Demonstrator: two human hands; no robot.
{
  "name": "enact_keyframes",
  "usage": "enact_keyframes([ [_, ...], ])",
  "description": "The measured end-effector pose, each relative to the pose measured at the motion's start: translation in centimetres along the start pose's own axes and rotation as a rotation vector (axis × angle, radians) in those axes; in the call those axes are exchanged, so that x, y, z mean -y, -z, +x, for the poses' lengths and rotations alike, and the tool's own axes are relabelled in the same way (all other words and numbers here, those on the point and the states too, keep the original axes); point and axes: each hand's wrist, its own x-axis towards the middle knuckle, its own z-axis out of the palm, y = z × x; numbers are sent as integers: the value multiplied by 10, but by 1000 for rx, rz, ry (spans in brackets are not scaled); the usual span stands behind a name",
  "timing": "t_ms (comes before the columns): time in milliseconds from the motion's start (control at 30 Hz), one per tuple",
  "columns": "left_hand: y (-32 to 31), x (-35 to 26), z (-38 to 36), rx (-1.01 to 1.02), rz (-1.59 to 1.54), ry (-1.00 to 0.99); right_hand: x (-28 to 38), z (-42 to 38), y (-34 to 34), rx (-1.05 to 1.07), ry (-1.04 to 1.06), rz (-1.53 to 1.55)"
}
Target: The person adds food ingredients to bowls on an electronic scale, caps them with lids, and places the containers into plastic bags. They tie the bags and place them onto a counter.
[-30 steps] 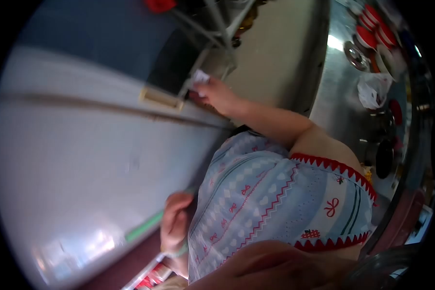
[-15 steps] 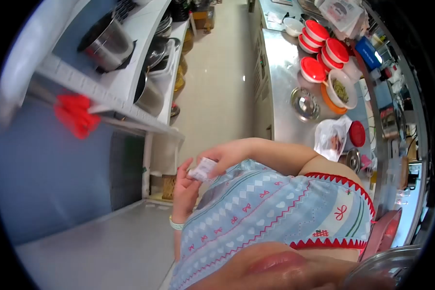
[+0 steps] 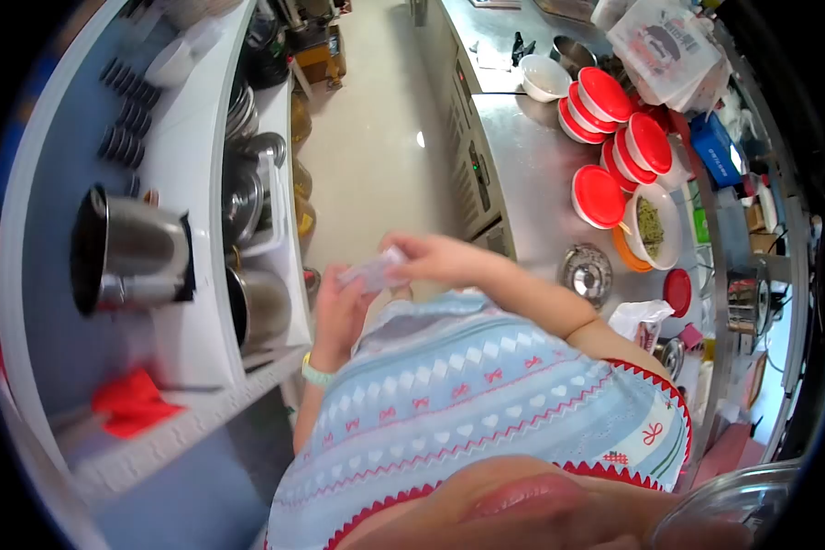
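A small whitish packet (image 3: 374, 272), blurred by motion, lies between my two hands in front of the apron. My right hand (image 3: 428, 259) reaches across from the right and pinches one end of it. The fingers of my left hand (image 3: 341, 307), which has a pale band at the wrist, are closed on the other end. Faint markings showed on the packet earlier; its contents cannot be made out. Below both hands is the light blue patterned apron (image 3: 467, 376).
On the right, a steel counter (image 3: 522, 147) carries several red-lidded bowls (image 3: 599, 196), a bowl of green food (image 3: 651, 229) and a metal lid (image 3: 586, 274). White shelves (image 3: 179, 119) on the left hold a steel pot (image 3: 137, 252) and a red cloth (image 3: 133, 403). A tiled aisle (image 3: 371, 119) runs between.
The view has turned, bringing the left shelves and pot closer. Both hands have risen a little in the picture, still holding the packet, which now looks more stretched out between them.
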Motion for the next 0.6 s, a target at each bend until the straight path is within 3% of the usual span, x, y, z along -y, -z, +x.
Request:
enact_keyframes([
  [100,-3,-45,114,74,45,57,24,39,76,-250,71,184],
  [167,-10,-72,181,125,327,174,52,51,110,-403,92,161],
  [200,-19,-86,214,154,380,131,66,56,127,-537,111,143],
  [300,-43,-120,318,187,586,120,67,74,203,-669,180,309],
  [367,-59,-134,388,223,620,116,76,88,256,-851,79,116],
  [500,-77,-143,510,366,599,103,118,137,346,-954,235,66],
  [600,-85,-162,588,479,554,76,146,171,423,-918,232,-61],
])
